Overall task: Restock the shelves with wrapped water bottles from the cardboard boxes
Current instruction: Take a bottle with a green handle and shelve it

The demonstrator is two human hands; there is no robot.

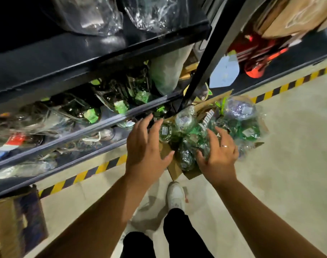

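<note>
**Hands at the box: right one on a bottle, left one free**

My right hand (221, 155) is down in the pile, thumb and fingers curled round a wrapped bottle (203, 147) near the middle of the load. I read that as a grip taken from above because the bottles lie jumbled and the slack plastic gives little else to catch. My left hand (146, 146) hovers just left of it with fingers spread and nothing in them, over the box's left edge. It looks ready to steady the wrap or take a second bottle.

Both hands work over the cardboard box (174, 170), which stands on the floor (289, 164) with its flaps folded out. It is heaped with more wrapped bottles (185, 119), green and clear, some riding above the rim. The box sits right against the shelving, so each bottle travels only a short way.

To the left and farther off, the lower shelf (107, 123) already carries a row of wrapped bottles with green labels (90, 113), lying on their sides. Yellow-and-black striped tape (95, 170) runs along the floor at the foot of the shelves. My white shoe (175, 196) is planted just near of the box, and a second carton (10, 220) stands at the near left.
</note>
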